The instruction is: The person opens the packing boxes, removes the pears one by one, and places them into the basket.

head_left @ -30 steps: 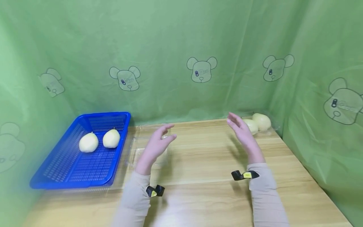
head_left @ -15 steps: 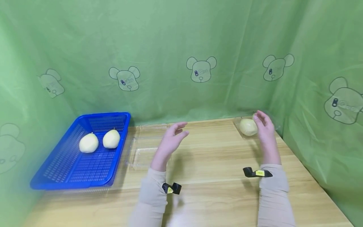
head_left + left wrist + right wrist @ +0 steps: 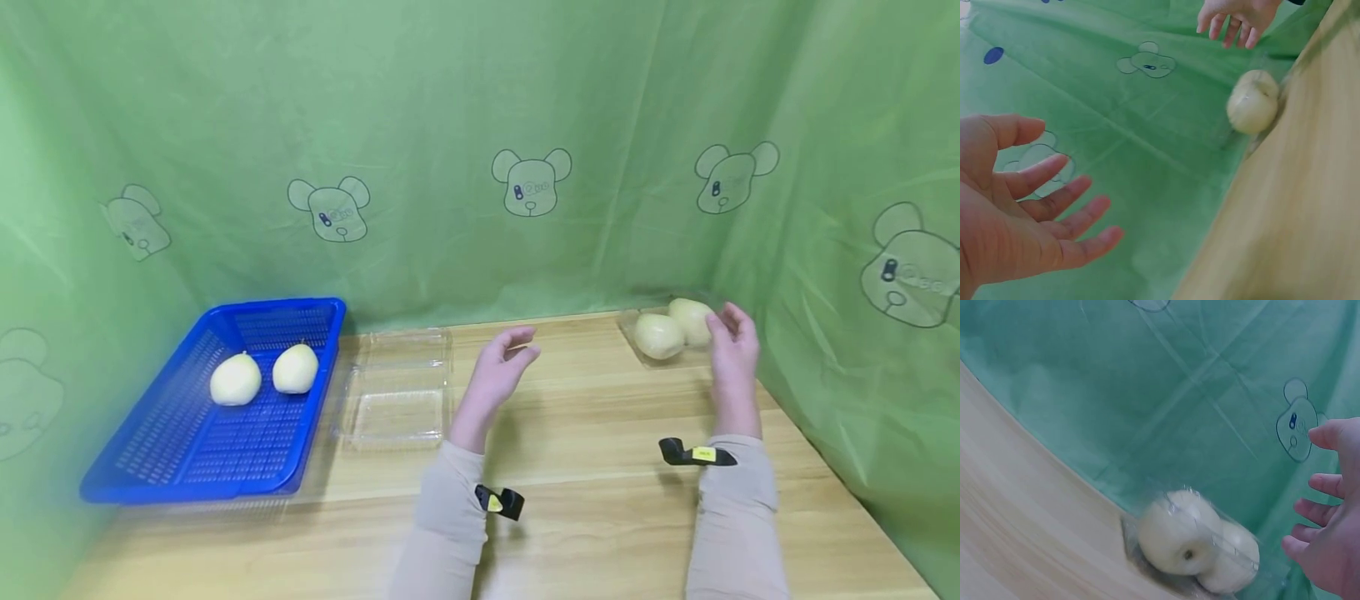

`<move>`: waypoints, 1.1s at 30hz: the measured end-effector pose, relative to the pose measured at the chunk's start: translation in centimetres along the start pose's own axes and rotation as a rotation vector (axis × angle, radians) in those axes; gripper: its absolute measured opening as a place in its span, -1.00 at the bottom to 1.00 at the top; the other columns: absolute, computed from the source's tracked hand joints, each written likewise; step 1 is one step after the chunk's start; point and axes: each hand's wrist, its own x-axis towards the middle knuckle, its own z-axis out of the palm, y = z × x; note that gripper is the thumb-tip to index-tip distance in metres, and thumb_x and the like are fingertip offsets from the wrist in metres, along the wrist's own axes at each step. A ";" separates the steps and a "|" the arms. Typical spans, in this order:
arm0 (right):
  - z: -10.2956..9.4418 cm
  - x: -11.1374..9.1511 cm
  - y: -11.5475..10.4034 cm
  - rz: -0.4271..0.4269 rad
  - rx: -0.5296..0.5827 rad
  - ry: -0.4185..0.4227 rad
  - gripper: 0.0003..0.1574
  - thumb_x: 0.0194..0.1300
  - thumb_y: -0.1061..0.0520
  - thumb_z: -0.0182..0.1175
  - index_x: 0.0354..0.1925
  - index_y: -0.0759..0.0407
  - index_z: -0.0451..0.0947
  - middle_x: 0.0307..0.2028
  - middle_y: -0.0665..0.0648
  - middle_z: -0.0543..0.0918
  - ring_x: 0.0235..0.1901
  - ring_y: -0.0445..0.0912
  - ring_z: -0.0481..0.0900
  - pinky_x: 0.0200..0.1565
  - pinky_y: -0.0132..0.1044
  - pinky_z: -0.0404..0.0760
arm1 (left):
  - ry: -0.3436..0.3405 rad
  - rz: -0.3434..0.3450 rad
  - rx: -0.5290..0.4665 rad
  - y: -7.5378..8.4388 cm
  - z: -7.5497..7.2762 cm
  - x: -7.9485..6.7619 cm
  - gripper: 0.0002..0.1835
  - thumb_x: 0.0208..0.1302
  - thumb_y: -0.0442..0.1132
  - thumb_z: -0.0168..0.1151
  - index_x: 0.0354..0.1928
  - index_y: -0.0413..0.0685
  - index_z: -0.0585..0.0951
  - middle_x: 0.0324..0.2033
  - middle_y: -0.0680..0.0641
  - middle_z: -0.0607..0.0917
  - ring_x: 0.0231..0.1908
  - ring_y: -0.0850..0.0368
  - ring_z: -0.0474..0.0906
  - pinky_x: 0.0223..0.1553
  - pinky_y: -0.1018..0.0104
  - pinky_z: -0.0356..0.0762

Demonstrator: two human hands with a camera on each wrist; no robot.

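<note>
Two pale yellow pears (image 3: 659, 337) sit side by side in a clear plastic box (image 3: 639, 357) at the back right of the table. Just right of them, my right hand (image 3: 735, 354) hovers with loosely bent fingers and holds nothing. In the right wrist view its fingers are spread beside the pears (image 3: 1175, 534), apart from them. My left hand (image 3: 498, 367) hangs in the air over the middle of the table, palm turned inward. The left wrist view shows that hand (image 3: 1029, 212) with fingers spread and nothing in them.
A blue plastic basket (image 3: 187, 492) at the left holds two more pears (image 3: 236, 380). Beside it lies an open clear plastic box (image 3: 397, 417) on the wooden table (image 3: 570, 533). Green curtains (image 3: 435, 100) enclose the back and sides.
Both hands have moved to the right. The right hand has passed across the boxed pears to their right side, so both pears show again. The basket and open box have stayed put.
</note>
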 end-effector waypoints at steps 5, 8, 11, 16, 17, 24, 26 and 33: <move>-1.0 0.8 0.8 0.013 -0.006 0.045 -0.22 0.21 -0.10 0.07 0.33 -0.11 0.00 0.38 -0.10 -0.03 0.36 -0.21 -0.11 0.40 -0.30 -0.12 | 0.001 0.000 -0.020 -1.3 1.4 0.7 -0.60 0.15 -0.08 0.16 0.05 0.05 0.49 0.03 0.04 0.55 0.01 0.15 0.50 0.08 0.21 0.44; -1.4 1.4 1.3 0.033 -0.043 0.062 -0.18 0.19 -0.15 0.08 0.33 -0.19 -0.05 0.38 -0.16 -0.10 0.37 -0.23 -0.18 0.40 -0.25 -0.18 | 0.016 -0.016 -0.020 -1.9 2.4 0.8 -0.62 0.15 0.01 0.15 0.01 0.11 0.52 -0.02 0.11 0.57 -0.03 0.21 0.51 0.06 0.24 0.45; -1.5 2.2 1.9 0.039 -0.133 0.073 -0.11 0.16 -0.20 0.08 0.34 -0.23 -0.11 0.39 -0.17 -0.17 0.38 -0.21 -0.25 0.40 -0.21 -0.25 | 0.037 -0.031 -0.026 -2.3 3.1 0.7 -0.61 0.13 0.12 0.12 -0.03 0.17 0.53 -0.07 0.18 0.59 -0.05 0.27 0.50 0.05 0.26 0.44; -1.8 3.5 3.2 0.032 -0.283 0.095 0.00 0.09 -0.29 0.08 0.36 -0.22 -0.18 0.40 -0.06 -0.27 0.40 -0.12 -0.32 0.39 -0.12 -0.31 | 0.045 -0.074 -0.132 -3.0 3.7 0.4 -0.59 0.12 0.19 0.07 -0.06 0.17 0.53 -0.11 0.15 0.60 -0.03 0.16 0.50 0.03 0.17 0.46; -1.8 3.8 3.4 0.032 -0.297 0.097 0.02 0.08 -0.31 0.08 0.36 -0.22 -0.19 0.40 -0.04 -0.28 0.40 -0.10 -0.33 0.39 -0.10 -0.31 | 0.043 -0.087 -0.162 -3.1 3.7 0.5 -0.58 0.13 0.19 0.06 -0.06 0.15 0.53 -0.11 0.13 0.61 -0.03 0.12 0.51 0.02 0.15 0.47; -2.2 5.2 4.7 0.062 -0.358 0.073 0.17 -0.01 -0.37 0.11 0.38 -0.19 -0.32 0.40 0.05 -0.39 0.39 0.02 -0.36 0.38 -0.03 -0.27 | 0.076 -0.146 -0.357 -4.6 3.6 0.8 -0.52 0.11 0.13 0.11 -0.04 -0.03 0.51 -0.13 -0.02 0.61 0.01 -0.11 0.49 0.01 0.06 0.48; -2.0 5.3 4.9 0.065 -0.362 0.076 0.20 -0.02 -0.36 0.13 0.38 -0.19 -0.35 0.40 0.04 -0.41 0.39 0.03 -0.37 0.38 -0.04 -0.27 | 0.082 -0.154 -0.372 -4.9 3.7 0.9 -0.54 0.12 0.11 0.12 -0.03 -0.02 0.51 -0.10 -0.07 0.60 0.01 -0.12 0.49 0.01 0.05 0.47; -0.9 5.6 5.6 0.033 -0.416 0.074 0.35 -0.07 -0.37 0.17 0.37 -0.12 -0.49 0.38 -0.02 -0.50 0.39 0.05 -0.39 0.38 -0.05 -0.26 | 0.080 -0.207 -0.423 -5.6 3.7 1.0 -0.55 0.13 0.09 0.11 -0.01 0.01 0.48 -0.02 -0.14 0.56 -0.01 -0.08 0.49 0.09 -0.05 0.40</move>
